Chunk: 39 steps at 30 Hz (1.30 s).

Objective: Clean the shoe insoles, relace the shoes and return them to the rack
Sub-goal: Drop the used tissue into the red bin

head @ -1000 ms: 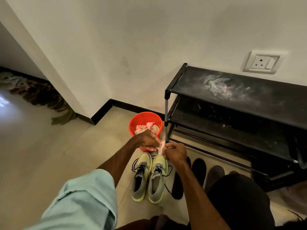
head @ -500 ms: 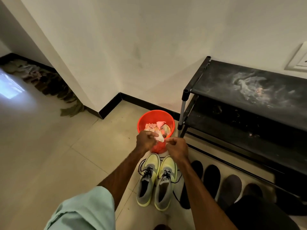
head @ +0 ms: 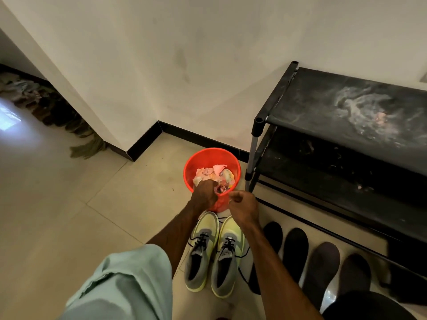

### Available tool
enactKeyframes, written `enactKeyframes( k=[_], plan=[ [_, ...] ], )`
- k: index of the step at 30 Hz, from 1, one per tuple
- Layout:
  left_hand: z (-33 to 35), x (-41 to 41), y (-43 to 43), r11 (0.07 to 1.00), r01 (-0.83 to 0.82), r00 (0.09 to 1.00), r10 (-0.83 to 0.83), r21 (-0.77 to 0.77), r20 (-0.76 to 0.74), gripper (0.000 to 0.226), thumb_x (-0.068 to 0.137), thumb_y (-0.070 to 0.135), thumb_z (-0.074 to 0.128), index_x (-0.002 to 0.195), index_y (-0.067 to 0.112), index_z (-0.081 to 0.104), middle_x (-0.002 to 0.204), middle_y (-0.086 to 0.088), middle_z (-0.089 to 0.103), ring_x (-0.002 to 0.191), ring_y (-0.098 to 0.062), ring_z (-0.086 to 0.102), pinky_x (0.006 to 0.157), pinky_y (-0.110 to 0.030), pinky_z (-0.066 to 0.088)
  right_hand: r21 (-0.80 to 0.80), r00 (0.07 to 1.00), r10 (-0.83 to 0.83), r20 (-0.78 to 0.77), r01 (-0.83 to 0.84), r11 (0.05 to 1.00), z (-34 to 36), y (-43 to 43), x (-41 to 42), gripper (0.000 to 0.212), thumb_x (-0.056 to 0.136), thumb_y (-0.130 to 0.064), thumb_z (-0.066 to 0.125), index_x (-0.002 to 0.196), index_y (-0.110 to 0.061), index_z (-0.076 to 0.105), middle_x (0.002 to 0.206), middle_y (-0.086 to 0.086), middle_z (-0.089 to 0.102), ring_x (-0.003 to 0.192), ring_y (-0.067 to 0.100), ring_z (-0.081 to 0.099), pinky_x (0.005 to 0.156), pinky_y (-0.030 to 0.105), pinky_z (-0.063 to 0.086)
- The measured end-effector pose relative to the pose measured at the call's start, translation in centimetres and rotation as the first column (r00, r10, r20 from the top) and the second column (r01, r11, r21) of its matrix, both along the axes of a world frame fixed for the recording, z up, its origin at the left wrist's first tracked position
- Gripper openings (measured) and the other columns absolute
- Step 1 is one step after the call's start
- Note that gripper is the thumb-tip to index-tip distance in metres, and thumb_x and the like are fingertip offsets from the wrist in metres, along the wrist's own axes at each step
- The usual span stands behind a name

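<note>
Reaching into a red bucket (head: 209, 155), the left hand (head: 204, 192) has its fingers curled down among the crumpled pink and white scraps (head: 215, 174) inside; whether its grip holds any of them cannot be told. The right hand (head: 242, 209) hangs just beside it over the bucket's near rim, fingers curled in and nothing visible in its grip.

The bucket stands on a floor (head: 69, 204) of pale beige tiles, close to a corner where a cream wall (head: 184, 54) meets black skirting (head: 143, 142). Just in front of it sit the shoes (head: 227, 255), a yellow-green and grey pair side by side, toes towards the bucket, black laces trailing loose at their sides. To their right four dark insoles (head: 295, 250) lie in a row on the tiles, along the foot of the rack (head: 312, 107). This is a black, tiered frame against the wall, its top shelf marked with a pale dusty smear (head: 365, 112). At far left a heap of drab cloth (head: 46, 107) lies along the wall's base. A pale green garment (head: 120, 285) fills the lower foreground.
</note>
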<state>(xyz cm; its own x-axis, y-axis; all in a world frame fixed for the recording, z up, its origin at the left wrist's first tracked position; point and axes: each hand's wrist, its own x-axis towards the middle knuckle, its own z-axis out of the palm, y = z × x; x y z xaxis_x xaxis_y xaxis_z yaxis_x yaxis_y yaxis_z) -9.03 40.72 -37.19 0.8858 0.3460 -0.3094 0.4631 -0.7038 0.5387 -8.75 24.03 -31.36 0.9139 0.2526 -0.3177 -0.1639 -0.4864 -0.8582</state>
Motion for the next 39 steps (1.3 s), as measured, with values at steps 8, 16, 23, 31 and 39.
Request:
enactKeyframes(
  k=[8, 16, 23, 31, 39],
  plan=[
    [-5.7, 1.0, 2.0, 0.999, -0.017, 0.999, 0.015, 0.050, 0.048, 0.044, 0.080, 0.031, 0.059, 0.117, 0.014, 0.075, 0.114, -0.006, 0.074, 0.107, -0.025, 0.067, 0.090, -0.037, 0.055, -0.009, 0.998, -0.058, -0.011, 0.058, 0.998, -0.5, -0.2, 0.3, 0.018, 0.089, -0.005, 0.067, 0.100, -0.015, 0.077, 0.099, -0.002, 0.073, 0.095, 0.013, 0.067, 0.089, 0.033, 0.057],
    [5.0, -1.6, -2.8, 0.992, -0.129, 0.972, 0.125, 0.010, 0.200, 0.015, 0.087, 0.007, 0.068, 0.094, 0.011, 0.080, 0.098, 0.002, 0.077, 0.087, -0.007, 0.063, 0.077, -0.021, 0.049, 0.030, 0.998, -0.065, 0.013, 0.064, 0.997, 1.3, -0.6, 0.0, 0.012, 0.089, -0.012, 0.071, 0.098, -0.013, 0.079, 0.095, -0.002, 0.075, 0.093, 0.013, 0.069, 0.088, 0.034, 0.058],
    [11.6, -2.8, -5.6, 0.993, 0.079, 0.965, -0.098, 0.085, 0.242, 0.016, 0.083, 0.024, 0.060, 0.089, 0.026, 0.075, 0.089, 0.010, 0.074, 0.080, -0.010, 0.068, 0.076, -0.038, 0.060, 0.044, 0.992, -0.057, 0.109, 0.052, 0.998, 6.7, -4.6, -1.4, 0.018, 0.089, -0.003, 0.068, 0.093, -0.018, 0.079, 0.092, -0.002, 0.077, 0.085, 0.010, 0.071, 0.085, 0.032, 0.059],
    [25.0, -2.5, -12.9, 0.842, 0.502, 0.824, -0.535, 0.198, 0.188, 0.010, 0.083, 0.024, 0.069, 0.087, 0.025, 0.078, 0.079, 0.011, 0.075, 0.073, 0.000, 0.068, 0.074, -0.030, 0.059, 0.036, 0.968, -0.115, 0.225, 0.110, 0.993, 15.4, -13.6, -3.6, 0.017, 0.087, -0.004, 0.070, 0.086, -0.017, 0.080, 0.075, -0.004, 0.075, 0.064, 0.003, 0.067, 0.071, 0.025, 0.058],
    [37.3, -2.9, -28.4, 0.599, 0.744, 0.576, -0.800, 0.297, 0.168, 0.008, 0.090, 0.028, 0.067, 0.089, 0.025, 0.075, 0.070, 0.009, 0.074, 0.061, 0.004, 0.067, 0.076, -0.035, 0.061, -0.193, 0.973, -0.117, 0.197, 0.155, 0.969, 26.4, -29.0, -6.1, 0.006, 0.085, -0.016, 0.073, 0.082, -0.018, 0.076, 0.077, 0.000, 0.075, 0.073, 0.015, 0.074, 0.056, 0.027, 0.060]
  ],
)
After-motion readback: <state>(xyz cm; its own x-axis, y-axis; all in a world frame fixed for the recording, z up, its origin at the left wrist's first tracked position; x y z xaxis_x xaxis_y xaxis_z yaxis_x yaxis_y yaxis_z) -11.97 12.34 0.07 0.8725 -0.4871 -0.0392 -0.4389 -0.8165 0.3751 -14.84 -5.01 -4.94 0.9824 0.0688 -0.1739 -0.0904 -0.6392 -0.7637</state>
